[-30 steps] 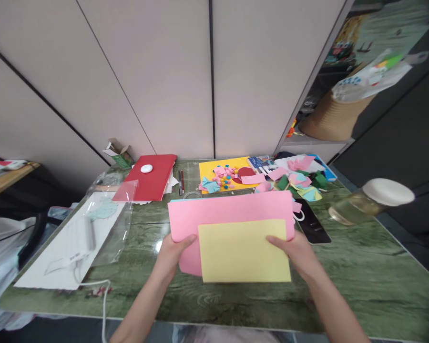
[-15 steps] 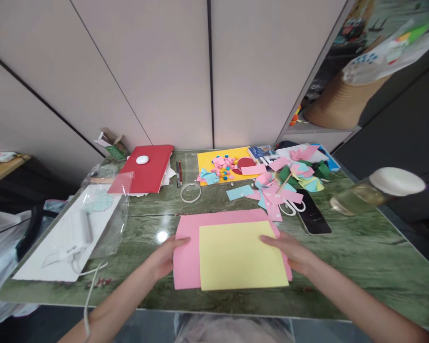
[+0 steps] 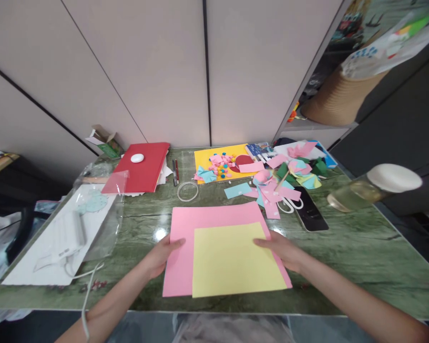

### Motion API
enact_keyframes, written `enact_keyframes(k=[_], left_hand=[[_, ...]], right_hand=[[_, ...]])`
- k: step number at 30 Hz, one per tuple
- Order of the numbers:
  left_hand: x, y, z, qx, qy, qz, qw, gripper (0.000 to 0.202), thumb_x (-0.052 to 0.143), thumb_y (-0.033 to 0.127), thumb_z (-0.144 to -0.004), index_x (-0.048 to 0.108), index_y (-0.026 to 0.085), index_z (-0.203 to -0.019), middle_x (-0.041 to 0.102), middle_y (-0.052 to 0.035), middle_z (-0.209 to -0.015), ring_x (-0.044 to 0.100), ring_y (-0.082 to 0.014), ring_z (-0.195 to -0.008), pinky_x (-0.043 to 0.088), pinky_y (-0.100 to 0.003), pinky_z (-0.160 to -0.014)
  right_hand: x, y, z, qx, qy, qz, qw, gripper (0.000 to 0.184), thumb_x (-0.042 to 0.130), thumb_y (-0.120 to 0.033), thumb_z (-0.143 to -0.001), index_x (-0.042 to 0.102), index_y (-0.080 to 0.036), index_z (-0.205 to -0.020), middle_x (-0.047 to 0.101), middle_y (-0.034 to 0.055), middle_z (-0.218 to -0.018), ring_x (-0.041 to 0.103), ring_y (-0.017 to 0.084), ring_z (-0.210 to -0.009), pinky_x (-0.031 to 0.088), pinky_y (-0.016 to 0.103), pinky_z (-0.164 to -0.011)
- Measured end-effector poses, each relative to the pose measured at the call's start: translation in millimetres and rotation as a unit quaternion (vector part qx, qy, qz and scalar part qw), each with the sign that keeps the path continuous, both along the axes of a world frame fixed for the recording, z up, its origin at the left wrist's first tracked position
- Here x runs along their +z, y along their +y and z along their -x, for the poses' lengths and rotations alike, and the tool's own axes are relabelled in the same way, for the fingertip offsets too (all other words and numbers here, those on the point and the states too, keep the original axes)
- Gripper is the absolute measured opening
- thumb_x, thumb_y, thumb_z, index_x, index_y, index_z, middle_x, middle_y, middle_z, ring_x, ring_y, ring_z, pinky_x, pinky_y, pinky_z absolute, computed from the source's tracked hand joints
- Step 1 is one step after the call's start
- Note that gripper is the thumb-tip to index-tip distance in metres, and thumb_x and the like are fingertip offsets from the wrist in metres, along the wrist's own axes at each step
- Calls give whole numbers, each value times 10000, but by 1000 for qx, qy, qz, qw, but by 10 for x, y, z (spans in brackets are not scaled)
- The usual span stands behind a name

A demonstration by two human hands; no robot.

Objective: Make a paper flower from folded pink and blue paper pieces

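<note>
Between my hands I hold a large pink sheet of paper (image 3: 178,281) by its two sides, above the near part of the table. On it lies a smaller yellow sheet (image 3: 236,262), toward the right and the near edge. My left hand (image 3: 160,255) grips the pink sheet's left edge, thumb on top and fingers hidden beneath. At the right side my right hand (image 3: 282,248) pinches both sheets, its thumb on the yellow one. Whether more sheets lie under the pink one cannot be seen.
Paper scraps and folded flowers (image 3: 271,190) lie beyond the sheets, near scissors (image 3: 289,205) and a phone (image 3: 311,209). A lidded bottle (image 3: 364,190) stands at right. Leftward are a red folder (image 3: 143,166), a tape ring (image 3: 188,191), a white board (image 3: 32,252) and a cable (image 3: 87,297).
The pink sheet has moved slightly left and its near edge has tilted toward me, with the yellow sheet still on it. Both hands keep their hold; the whole view has shifted a little.
</note>
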State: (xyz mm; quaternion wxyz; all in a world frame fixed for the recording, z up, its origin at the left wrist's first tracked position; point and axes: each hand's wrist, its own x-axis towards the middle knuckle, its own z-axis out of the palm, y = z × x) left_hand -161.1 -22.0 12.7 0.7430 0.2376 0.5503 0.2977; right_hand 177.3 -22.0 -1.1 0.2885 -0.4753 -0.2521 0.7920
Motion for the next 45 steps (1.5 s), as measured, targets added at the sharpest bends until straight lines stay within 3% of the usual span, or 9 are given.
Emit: enact_keyframes(k=[5,14,18,21,24,28,31,34,45], left_hand=[[-52,-27,-21,34,46,-80,995,521,712,351,-648,547,146,-1098,661,-135,-1038,655,-257,-846,504,-387,-785],[-140,-239,-7,56,0,-56,997,405,689,317,-690,555,132,-1024,684,-126,-963,669,-254,-769,531,-354,-685],[-99,-379,48,71,5,-20,997,408,705,315,-670,561,135,-1006,690,-121,-944,670,-263,-767,534,-353,-679],[-40,-454,139,78,17,14,997,448,732,325,-632,567,138,-1003,693,-123,-937,670,-281,-768,536,-373,-682],[43,-485,251,81,46,49,994,468,742,336,-613,569,144,-1003,691,-125,-944,670,-301,-773,538,-397,-681],[127,-490,351,83,65,53,993,446,740,333,-615,570,148,-983,690,-116,-955,663,-308,-818,539,-392,-700],[156,-493,358,75,66,51,994,482,750,341,-596,568,149,-999,688,-120,-962,661,-315,-824,540,-390,-700],[180,-500,333,81,75,57,992,509,757,346,-581,570,154,-1014,685,-116,-978,660,-314,-832,541,-384,-699],[99,-381,301,67,57,37,995,514,756,348,-585,585,129,-1018,691,-135,-947,664,-318,-809,541,-401,-707]], right_hand=[[76,84,-13,7,-25,-17,1000,424,685,-286,-681,576,-149,-1067,670,119,-1034,663,255,-864,510,424,-816],[207,-106,13,-16,11,-6,1000,488,629,-316,-740,464,-253,-1195,639,72,-1118,642,249,-925,492,425,-831],[120,-208,-86,2,16,-7,1000,437,486,-483,-807,506,-235,-1166,634,82,-1119,618,247,-977,478,398,-843],[-37,-103,-145,-54,-80,-89,991,518,332,-591,-827,541,-217,-1118,652,94,-1050,623,254,-937,487,404,-804],[-166,137,-80,-113,-317,-301,892,389,412,-490,-837,581,-222,-1061,627,83,-1091,579,251,-991,434,412,-884],[-265,521,213,48,-493,-524,693,394,349,-359,-883,510,-233,-1220,543,71,-1245,390,261,-1217,282,448,-1022],[-357,782,416,183,-543,-569,590,506,342,-407,-887,304,-262,-1370,370,34,-1402,196,262,-1337,105,498,-1081],[-450,962,396,233,-542,-567,574,550,295,-485,-888,230,-273,-1392,311,39,-1429,191,244,-1344,57,527,-1075],[-390,1300,-420,191,-551,-532,614,529,282,-430,-903,290,-199,-1379,322,52,-1423,249,202,-1325,235,402,-1085]])
